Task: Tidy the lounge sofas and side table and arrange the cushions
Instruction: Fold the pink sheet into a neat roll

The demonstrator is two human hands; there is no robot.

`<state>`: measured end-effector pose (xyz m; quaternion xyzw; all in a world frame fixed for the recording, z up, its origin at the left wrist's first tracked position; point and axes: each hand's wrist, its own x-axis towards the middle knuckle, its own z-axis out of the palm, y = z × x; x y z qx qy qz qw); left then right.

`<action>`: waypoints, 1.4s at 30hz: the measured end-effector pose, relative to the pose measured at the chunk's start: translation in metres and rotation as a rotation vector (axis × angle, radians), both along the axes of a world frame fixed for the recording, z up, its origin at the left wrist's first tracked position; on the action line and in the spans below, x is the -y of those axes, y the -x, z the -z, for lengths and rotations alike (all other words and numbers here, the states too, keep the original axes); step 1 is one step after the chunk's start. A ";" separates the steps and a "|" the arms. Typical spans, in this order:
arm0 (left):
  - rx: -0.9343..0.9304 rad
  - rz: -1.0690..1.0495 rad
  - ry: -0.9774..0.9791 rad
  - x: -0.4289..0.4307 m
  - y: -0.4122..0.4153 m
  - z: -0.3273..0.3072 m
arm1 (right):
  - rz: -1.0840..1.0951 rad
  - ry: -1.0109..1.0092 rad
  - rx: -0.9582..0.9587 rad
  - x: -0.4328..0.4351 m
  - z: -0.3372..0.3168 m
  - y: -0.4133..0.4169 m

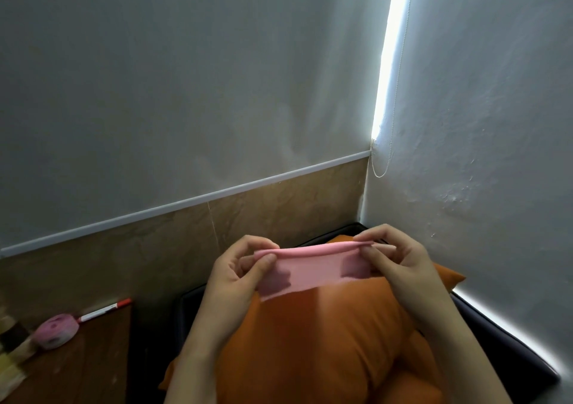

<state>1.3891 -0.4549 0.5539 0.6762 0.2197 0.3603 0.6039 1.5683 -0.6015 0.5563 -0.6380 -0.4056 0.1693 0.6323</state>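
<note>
Pinching left hand (238, 276): the thumb and curled fingers were clamped on the left end of a pink cloth (313, 268), with the thumb on the near face.
Right hand (400, 264): the thumb and curled fingers were closed on the right end of the same cloth, level with the other hand.
Pink cloth: it was held stretched between the two hands. Its upper edge was rolled or folded over and its lower edge hung free. Whether it touched the cushion below could not be told.
Orange cushion (325, 347): it lay plump beneath the hands and forearms, on the sofa seat in the corner of the room.
Sofa (502, 351): the upholstery was dark, showing to the left of the cushion and along the right-hand wall.
Desk (90, 363): a brown wooden top stood just beside the sofa at lower left.
Pen (104, 310): it had a white barrel and a red cap, and lay at the far edge of the desk by the tiled band.
Pink round case (55, 330): it was dotted and sat on the desk at the near end of the pen.
Left-edge items: these were too blurred to identify.
Tiled band (263, 217): beige tiles ran under a white trim strip, with a pale wall (186, 78) above.
Bead cord (383, 168): it hung in a loop at the corner, beside a bright strip of light.
</note>
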 end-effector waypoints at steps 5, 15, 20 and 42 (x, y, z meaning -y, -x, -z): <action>-0.034 0.053 0.026 0.000 0.003 0.003 | -0.054 -0.031 -0.061 0.005 -0.001 -0.001; 0.019 0.031 -0.020 -0.001 0.006 0.004 | -0.117 -0.077 -0.216 0.013 -0.003 -0.001; 0.000 -0.045 -0.044 0.002 0.003 0.002 | -0.096 -0.043 -0.128 0.012 -0.004 -0.001; 0.019 0.019 -0.010 0.008 0.003 -0.005 | -0.117 -0.008 0.006 0.007 -0.011 0.004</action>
